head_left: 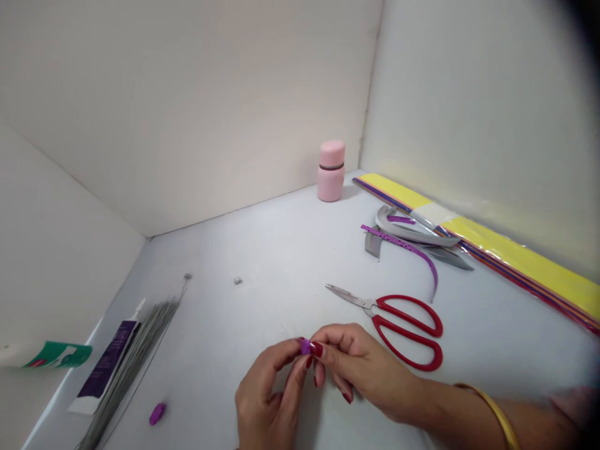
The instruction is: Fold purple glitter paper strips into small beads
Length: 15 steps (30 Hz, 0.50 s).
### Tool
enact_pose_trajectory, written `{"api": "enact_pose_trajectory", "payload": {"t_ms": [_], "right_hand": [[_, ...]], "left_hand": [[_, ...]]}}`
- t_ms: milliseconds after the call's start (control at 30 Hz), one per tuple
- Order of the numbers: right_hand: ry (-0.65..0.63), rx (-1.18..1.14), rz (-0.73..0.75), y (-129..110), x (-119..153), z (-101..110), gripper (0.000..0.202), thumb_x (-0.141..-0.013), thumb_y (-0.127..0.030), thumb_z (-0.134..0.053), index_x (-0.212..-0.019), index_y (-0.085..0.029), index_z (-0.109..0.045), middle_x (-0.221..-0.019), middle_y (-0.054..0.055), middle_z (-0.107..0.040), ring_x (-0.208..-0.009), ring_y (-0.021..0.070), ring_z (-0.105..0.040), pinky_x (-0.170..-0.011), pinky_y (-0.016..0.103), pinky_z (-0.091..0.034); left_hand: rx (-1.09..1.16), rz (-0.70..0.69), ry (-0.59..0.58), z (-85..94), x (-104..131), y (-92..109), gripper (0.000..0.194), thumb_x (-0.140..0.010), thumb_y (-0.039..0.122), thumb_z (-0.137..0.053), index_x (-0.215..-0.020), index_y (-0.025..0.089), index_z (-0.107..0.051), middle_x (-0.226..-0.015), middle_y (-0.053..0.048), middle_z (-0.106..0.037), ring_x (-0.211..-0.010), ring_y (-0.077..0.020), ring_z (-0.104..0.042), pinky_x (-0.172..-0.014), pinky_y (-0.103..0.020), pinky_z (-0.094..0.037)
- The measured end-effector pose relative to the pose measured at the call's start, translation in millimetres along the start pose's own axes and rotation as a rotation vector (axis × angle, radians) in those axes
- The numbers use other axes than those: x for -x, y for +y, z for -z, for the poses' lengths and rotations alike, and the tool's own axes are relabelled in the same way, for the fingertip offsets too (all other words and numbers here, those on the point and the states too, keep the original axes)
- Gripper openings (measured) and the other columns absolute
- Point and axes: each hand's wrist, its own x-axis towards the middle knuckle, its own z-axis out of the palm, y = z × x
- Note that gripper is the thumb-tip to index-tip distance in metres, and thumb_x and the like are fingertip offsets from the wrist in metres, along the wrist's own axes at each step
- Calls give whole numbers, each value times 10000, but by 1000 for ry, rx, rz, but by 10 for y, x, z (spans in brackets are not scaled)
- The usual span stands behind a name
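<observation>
A small purple paper piece [305, 347] is pinched between my two hands near the bottom middle of the view. My left hand [274, 394] closes on its left side with thumb and forefinger. From the right, my right hand [359, 362] grips it the same way, its other fingers curled below. Much of the piece is hidden by the fingertips, so its exact shape is unclear. Red-handled scissors [391, 325] lie just beyond my right hand, blades pointing left. Another crumpled purple piece [157, 413] rests on the table to the left.
A purple-and-white glue tube [109, 362] and a bundle of thin wires [135, 369] lie at left. Purple strips [407, 245] and grey strips [412, 234] sit at right, beside packaged coloured sheets [506, 250]. A pink flask [331, 172] stands near the back corner. White walls enclose the table.
</observation>
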Motion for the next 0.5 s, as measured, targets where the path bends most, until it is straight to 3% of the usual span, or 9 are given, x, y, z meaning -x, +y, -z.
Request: {"api": "enact_pose_trajectory", "payload": {"t_ms": [33,100,400,500], "right_hand": [[-4,4,8,0,4,0,328,-791,-451,-562,-765,-127,-609,-596,-20,-586,-336,14,-365,-357,149,-269],[-16,0,13,-3,8,-1,334,-800,-455,-549,-778,-127,-613,-607,-15,-590,-339,14,-366,-358,148,-273],[-8,29,0,0,17,-14,334,-799,-456,-548,-760,-129,-606,-602,-8,-600,-341,19,-362,-364,150,-275],[11,40,19,-4,11,-16,344,-800,-463,-543,-763,-129,-616,-594,-15,-579,-344,20,-359,-363,152,-290]], "left_hand": [[28,91,44,-18,11,15,194,-739,117,-630,-897,220,-674,-789,-20,-733,-672,-151,-680,-630,-215,-537],[62,145,89,-41,18,36,155,-720,147,-654,-841,232,-702,-763,-14,-735,-660,-156,-673,-635,-222,-533],[51,-31,122,-48,8,39,323,-699,24,-619,-880,273,-718,-799,-9,-754,-721,-164,-681,-690,-235,-519],[105,56,100,-48,17,56,308,-702,58,-624,-899,277,-714,-833,-8,-755,-746,-164,-688,-704,-223,-522]]}}
